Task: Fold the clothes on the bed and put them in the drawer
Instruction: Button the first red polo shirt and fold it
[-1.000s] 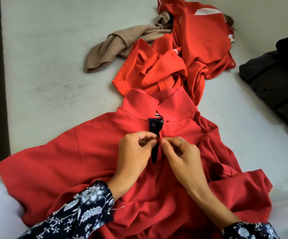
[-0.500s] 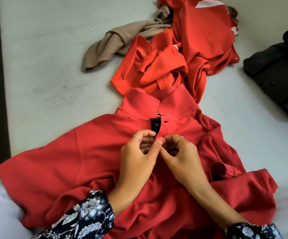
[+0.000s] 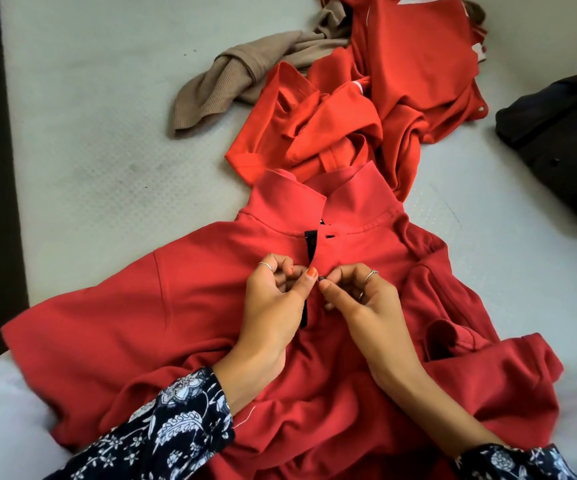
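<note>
Red polo shirt (image 3: 183, 306) lies front-up on the bed (image 3: 89, 116), collar (image 3: 325, 202) pointing away from the person, body rumpled toward the near edge. Dark placket (image 3: 309, 245) runs down from the collar; 1 dark button shows near its top.

Both hands sit on the chest of the shirt, at the placket, thumbs nearly touching. Left hand (image 3: 273, 310): fingers curled, thumb and forefinger pinching the placket's left edge. Right hand (image 3: 366, 306): fingers curled, thumb and forefinger pinching a small dark button (image 3: 321, 278) at the right edge. 1 ring on each hand. Sleeves (image 3: 162, 431) are dark with a white floral print.

Beyond the collar, touching it: a crumpled heap of more red garments (image 3: 366, 109), unfolded. A beige ribbed garment (image 3: 231, 81) lies twisted at the heap's left, partly under it. Dark fabric (image 3: 557, 140) rests at the bed's right edge, well apart from the hands.

Bed cover is pale grey-white, textured. Dark strip at far left, beyond the mattress; cannot tell what it is. No drawer in view.
</note>
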The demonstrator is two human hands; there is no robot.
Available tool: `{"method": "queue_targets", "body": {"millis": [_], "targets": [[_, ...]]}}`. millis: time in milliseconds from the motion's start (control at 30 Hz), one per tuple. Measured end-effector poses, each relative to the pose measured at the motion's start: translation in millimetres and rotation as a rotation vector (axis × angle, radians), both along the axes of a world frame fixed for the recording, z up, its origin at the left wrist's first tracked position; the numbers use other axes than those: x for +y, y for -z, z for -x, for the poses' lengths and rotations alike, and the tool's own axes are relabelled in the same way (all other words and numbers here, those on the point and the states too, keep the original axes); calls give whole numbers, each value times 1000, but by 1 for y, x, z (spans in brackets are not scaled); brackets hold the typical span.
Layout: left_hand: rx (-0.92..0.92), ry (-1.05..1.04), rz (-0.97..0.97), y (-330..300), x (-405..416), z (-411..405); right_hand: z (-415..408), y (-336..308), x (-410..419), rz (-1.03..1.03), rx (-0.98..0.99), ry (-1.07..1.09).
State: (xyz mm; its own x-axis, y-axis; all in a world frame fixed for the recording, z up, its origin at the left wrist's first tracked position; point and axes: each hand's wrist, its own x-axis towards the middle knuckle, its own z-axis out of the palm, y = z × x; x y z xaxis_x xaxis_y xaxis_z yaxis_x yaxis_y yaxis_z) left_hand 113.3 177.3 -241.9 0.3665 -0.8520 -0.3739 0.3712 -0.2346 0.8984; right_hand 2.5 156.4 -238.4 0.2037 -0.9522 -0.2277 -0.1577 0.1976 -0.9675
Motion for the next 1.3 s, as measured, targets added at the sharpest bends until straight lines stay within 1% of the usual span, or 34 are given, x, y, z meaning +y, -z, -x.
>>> {"method": "queue_targets", "body": {"millis": [200,267,300,367,500,567,633,700,767,900,1033,1100,1167,1300], "targets": [[-34,27,1,2,-2,-1,7,-5,-12,-279,-285,-19],[-92,59,2,3,-3,-2,9,-5,-15,-336,-321,-43],[-138,75,10,4,-3,-3,10,-6,-17,-328,-292,-65],[-261,115,30,7,-2,-4,10,-5,-18,-234,-132,-131],[-466,170,81,14,2,-3,10,-3,-17,51,262,-191],[-543,178,110,15,4,-2,9,-1,-13,184,376,-185],[-620,194,144,16,6,-2,7,2,-8,228,391,-172],[-701,212,188,16,8,-3,6,4,-6,209,373,-153],[-737,219,214,15,9,-3,6,5,-5,200,369,-144],[-715,231,213,14,7,-5,4,6,-2,202,361,-122],[-653,246,178,17,6,-8,6,4,-5,131,330,-157],[-626,250,152,18,5,-7,5,0,-10,159,348,-123],[-640,252,137,18,3,-7,0,-5,-17,235,397,-65],[-792,316,175,13,5,-7,-9,-10,-29,248,540,-48]]}}
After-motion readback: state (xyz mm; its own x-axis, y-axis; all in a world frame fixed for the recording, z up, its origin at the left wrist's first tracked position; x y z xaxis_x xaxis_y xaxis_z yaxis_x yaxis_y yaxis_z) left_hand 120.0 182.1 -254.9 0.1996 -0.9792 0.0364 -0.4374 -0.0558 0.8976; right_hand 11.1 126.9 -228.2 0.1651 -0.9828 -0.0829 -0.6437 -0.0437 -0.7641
